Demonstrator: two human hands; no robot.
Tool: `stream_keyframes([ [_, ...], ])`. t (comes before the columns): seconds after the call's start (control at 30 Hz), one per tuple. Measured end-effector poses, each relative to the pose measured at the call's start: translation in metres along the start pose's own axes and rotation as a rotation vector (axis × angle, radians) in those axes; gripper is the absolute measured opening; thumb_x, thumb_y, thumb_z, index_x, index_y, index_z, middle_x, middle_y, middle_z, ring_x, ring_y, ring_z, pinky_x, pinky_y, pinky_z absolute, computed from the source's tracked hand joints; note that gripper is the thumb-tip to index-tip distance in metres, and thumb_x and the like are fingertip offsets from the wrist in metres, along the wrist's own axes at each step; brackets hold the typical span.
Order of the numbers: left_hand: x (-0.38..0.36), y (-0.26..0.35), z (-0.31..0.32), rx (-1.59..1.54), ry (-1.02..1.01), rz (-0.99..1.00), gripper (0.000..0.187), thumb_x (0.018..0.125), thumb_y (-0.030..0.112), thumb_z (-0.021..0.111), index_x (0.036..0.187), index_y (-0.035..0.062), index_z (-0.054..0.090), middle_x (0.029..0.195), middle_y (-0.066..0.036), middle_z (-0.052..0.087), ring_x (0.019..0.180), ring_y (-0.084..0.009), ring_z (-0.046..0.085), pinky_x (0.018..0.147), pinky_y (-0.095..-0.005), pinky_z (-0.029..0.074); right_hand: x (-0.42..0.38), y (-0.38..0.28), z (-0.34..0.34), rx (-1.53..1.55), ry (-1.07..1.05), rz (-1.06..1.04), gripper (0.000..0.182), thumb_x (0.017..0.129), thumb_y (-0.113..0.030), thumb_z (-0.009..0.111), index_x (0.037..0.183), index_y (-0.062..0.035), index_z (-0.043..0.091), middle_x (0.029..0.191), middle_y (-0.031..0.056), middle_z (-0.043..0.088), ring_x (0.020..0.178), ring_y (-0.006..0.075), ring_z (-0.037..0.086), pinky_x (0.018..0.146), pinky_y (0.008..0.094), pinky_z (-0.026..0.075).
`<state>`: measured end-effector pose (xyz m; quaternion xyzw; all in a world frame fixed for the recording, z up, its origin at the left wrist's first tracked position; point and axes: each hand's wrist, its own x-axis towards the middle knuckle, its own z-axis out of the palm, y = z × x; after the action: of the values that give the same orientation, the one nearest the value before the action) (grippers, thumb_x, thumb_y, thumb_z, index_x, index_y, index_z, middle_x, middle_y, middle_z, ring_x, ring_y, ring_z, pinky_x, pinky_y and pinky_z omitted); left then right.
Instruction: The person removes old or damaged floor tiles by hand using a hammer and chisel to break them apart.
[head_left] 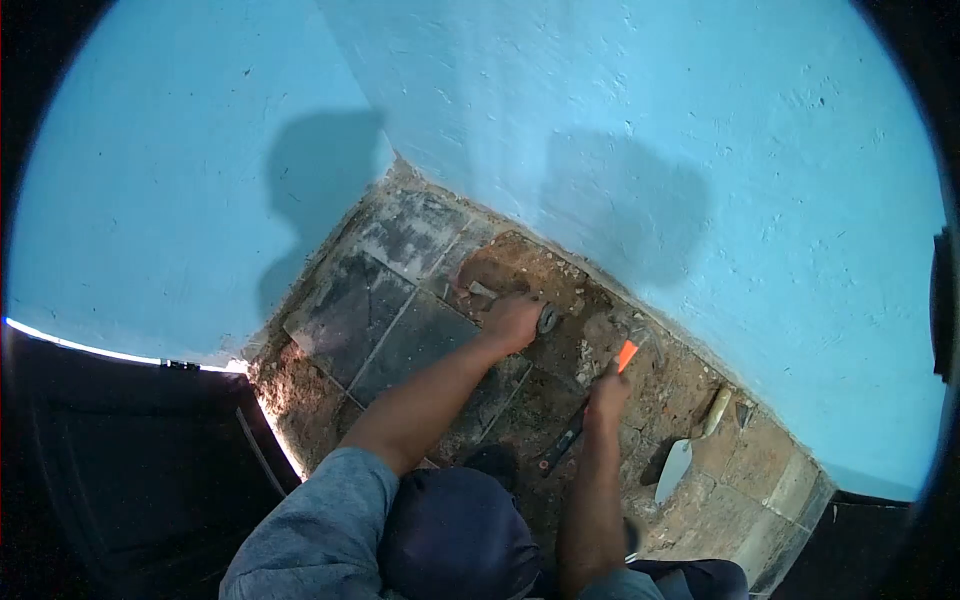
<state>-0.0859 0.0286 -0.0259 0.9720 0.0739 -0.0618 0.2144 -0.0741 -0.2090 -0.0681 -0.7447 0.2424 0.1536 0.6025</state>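
Hammer [572,431], orange-necked, held fast in closed right hand [607,393], head blurred near blue wall [790,310]. Left hand [511,322] wrapped round probable chisel [482,290], blade end near broken tile [458,258]. Trowel [675,470] lies on floor [705,505], right of hammer.

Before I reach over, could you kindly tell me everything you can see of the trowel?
The trowel has a pale, metallic-looking, tapering blade and a yellowish handle, perhaps wooden. It lies on the dirty floor, right of the right hand, handle toward the blue wall, tip toward the person. Neither hand touches it.
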Motion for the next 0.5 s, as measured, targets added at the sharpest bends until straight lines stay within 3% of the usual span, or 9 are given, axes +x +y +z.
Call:
stream_keyframes([
  [0.07, 0.006, -0.003, -0.005, -0.082, 0.058, 0.02, 0.024, 0.08, 0.004, 0.063, 0.104, 0.0045, 0.066, 0.104, -0.019, 0.066, 0.099, -0.0385, 0.064, 0.087, -0.0504, 0.052, -0.005, -0.023, -0.006, 0.11, -0.044, 0.011, 0.036, 0.102, -0.041, 0.053, 0.084, -0.0096, 0.051, 0.065, 0.0002, 0.047, 0.049, 0.0132, 0.044, 0.045, 0.0341, 0.037],
  [0.17, 0.01, -0.009, -0.021, -0.093, -0.084, -0.128, 0.023, 0.08, 0.004, 0.064, 0.103, 0.003, 0.065, 0.106, -0.02, 0.065, 0.1, -0.0389, 0.063, 0.088, -0.0503, 0.051, -0.024, -0.055, -0.006, 0.193, 0.006, -0.065, 0.035, 0.102, -0.041, 0.053, 0.084, -0.011, 0.051, 0.064, -0.0005, 0.046, 0.048, 0.0117, 0.042, 0.044, 0.0326, 0.036],
  [0.27, 0.005, -0.011, -0.027, -0.034, 0.098, -0.072, 0.024, 0.081, 0.005, 0.064, 0.105, 0.0022, 0.063, 0.105, -0.02, 0.065, 0.099, -0.0392, 0.063, 0.086, -0.0517, 0.051, -0.018, -0.057, -0.012, 0.24, 0.033, -0.11, 0.034, 0.103, -0.04, 0.052, 0.085, -0.0108, 0.051, 0.064, -0.001, 0.045, 0.048, 0.0106, 0.042, 0.044, 0.0296, 0.035],
  [0.37, 0.013, -0.02, -0.022, -0.053, 0.164, -0.105, 0.026, 0.084, 0.008, 0.065, 0.109, 0.0022, 0.062, 0.107, -0.02, 0.064, 0.1, -0.0396, 0.062, 0.087, -0.0524, 0.051, -0.018, -0.069, -0.018, 0.322, 0.105, -0.376, 0.034, 0.105, -0.038, 0.049, 0.086, -0.0094, 0.05, 0.064, -0.0009, 0.045, 0.048, 0.01, 0.042, 0.044, 0.0274, 0.034],
  [0.5, 0.025, -0.031, -0.018, -0.093, 0.219, -0.137, 0.03, 0.088, 0.012, 0.065, 0.116, 0.0016, 0.06, 0.111, -0.02, 0.063, 0.104, -0.0405, 0.061, 0.089, -0.0534, 0.051, -0.057, -0.15, -0.034, 0.443, 0.306, -0.645, 0.037, 0.106, -0.039, 0.045, 0.086, -0.0087, 0.049, 0.065, -0.0005, 0.045, 0.05, 0.0093, 0.042, 0.045, 0.026, 0.034],
])
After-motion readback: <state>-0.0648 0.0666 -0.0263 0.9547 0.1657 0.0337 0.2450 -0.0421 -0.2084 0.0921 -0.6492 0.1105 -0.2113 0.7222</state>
